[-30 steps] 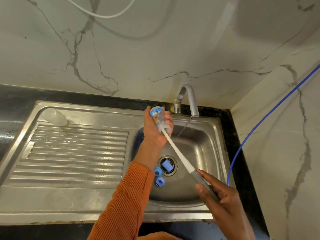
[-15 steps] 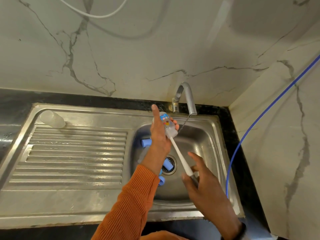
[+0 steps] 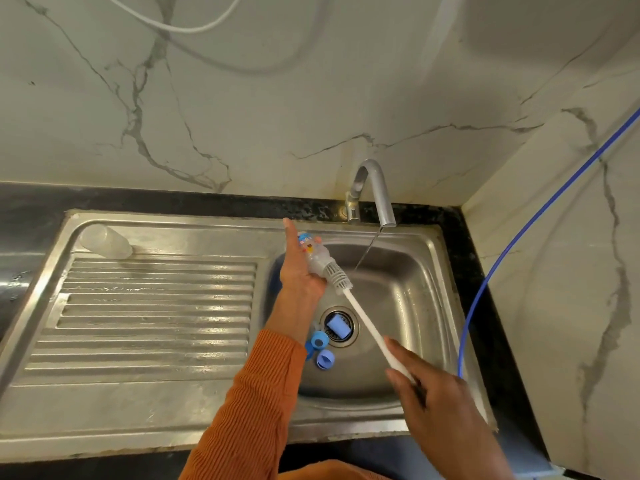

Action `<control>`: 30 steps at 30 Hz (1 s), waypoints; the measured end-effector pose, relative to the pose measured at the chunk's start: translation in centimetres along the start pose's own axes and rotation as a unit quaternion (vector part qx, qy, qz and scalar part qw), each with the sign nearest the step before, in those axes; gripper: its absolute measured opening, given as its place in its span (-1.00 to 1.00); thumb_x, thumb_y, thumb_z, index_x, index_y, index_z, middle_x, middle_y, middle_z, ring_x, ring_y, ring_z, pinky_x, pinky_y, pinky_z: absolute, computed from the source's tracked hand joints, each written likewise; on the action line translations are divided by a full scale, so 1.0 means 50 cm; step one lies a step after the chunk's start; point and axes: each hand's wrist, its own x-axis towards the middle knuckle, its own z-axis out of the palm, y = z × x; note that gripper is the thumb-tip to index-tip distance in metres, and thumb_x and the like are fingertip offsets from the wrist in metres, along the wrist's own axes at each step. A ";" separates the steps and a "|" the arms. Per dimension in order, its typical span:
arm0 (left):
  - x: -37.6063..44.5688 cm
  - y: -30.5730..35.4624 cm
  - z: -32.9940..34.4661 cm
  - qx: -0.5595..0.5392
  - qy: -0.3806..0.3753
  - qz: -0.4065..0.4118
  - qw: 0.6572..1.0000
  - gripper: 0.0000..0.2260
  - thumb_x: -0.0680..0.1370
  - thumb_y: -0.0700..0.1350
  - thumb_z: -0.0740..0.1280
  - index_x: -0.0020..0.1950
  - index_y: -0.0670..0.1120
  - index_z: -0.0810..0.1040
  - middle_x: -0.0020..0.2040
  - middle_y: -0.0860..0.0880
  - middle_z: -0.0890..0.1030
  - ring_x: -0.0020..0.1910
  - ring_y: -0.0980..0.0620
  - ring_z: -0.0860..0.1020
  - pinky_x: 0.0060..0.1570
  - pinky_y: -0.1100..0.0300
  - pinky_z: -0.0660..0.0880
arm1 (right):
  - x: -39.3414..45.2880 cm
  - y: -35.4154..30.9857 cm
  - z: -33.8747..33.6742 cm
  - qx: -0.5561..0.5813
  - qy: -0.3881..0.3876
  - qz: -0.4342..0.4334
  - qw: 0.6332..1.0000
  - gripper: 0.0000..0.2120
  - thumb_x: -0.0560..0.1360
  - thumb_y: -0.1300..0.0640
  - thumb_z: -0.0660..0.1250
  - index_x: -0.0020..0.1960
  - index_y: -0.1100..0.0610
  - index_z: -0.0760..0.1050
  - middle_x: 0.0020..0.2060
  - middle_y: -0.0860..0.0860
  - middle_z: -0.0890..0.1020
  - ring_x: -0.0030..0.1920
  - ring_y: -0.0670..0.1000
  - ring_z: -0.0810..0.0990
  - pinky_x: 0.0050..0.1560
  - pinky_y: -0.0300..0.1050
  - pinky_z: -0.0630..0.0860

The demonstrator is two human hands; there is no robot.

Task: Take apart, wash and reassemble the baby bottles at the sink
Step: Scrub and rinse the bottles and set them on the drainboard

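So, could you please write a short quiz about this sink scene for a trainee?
1. True or false: water is running from the tap.
2. Which hand holds the small bottle? A) left hand B) right hand
3. Fill in: the brush head is partly ____ the bottle's mouth.

Key:
1. True; a thin stream falls into the basin.
2. A; the right hand grips the brush handle.
3. Outside; most of its bristles show below the mouth. Blue parts lie near the drain.

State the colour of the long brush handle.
White plastic brush handle, clearest in the head view.
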 end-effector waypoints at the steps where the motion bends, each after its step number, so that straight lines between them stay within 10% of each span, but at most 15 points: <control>1: 0.010 0.006 0.000 0.007 0.028 0.020 0.999 -0.35 0.40 0.35 0.48 0.27 -0.10 0.57 -0.02 -0.05 0.63 -0.17 0.03 0.64 0.00 0.05 0.65 | -0.011 0.008 0.005 -0.094 0.063 -0.051 0.992 -0.53 0.56 0.18 0.48 0.37 -0.21 0.56 -0.42 -0.15 0.60 -0.47 -0.15 0.51 -0.31 -0.47 0.43; 7: 0.018 -0.009 -0.012 0.098 0.046 0.075 0.991 -0.40 0.48 0.35 0.40 0.32 -0.05 0.54 0.17 -0.06 0.68 0.13 -0.08 0.67 0.23 -0.13 0.61 | -0.027 0.021 0.040 -0.052 0.092 -0.064 0.992 -0.51 0.61 0.09 0.35 0.43 -0.33 0.41 -0.47 -0.09 0.59 -0.51 -0.13 0.53 -0.32 -0.39 0.50; 14: 0.000 -0.034 -0.016 0.263 0.062 0.194 0.943 -0.45 0.30 0.19 0.66 0.16 0.01 0.58 0.02 -0.05 0.71 -0.12 0.03 0.74 -0.13 0.09 0.71 | 0.004 0.028 0.069 -0.043 0.094 -0.064 0.993 -0.46 0.67 0.11 0.28 0.47 -0.43 0.30 -0.50 -0.13 0.43 -0.48 -0.13 0.41 -0.34 -0.28 0.44; 30: 0.006 -0.073 -0.034 0.199 0.185 0.187 0.944 -0.68 0.53 0.15 0.50 0.13 0.04 0.48 -0.03 0.00 0.67 -0.13 0.10 0.66 -0.34 0.30 0.54 | 0.053 -0.005 0.098 -0.170 0.068 -0.079 0.980 -0.47 0.71 0.11 0.19 0.61 -0.19 0.16 -0.33 -0.04 0.42 -0.37 -0.07 0.44 -0.30 -0.17 0.47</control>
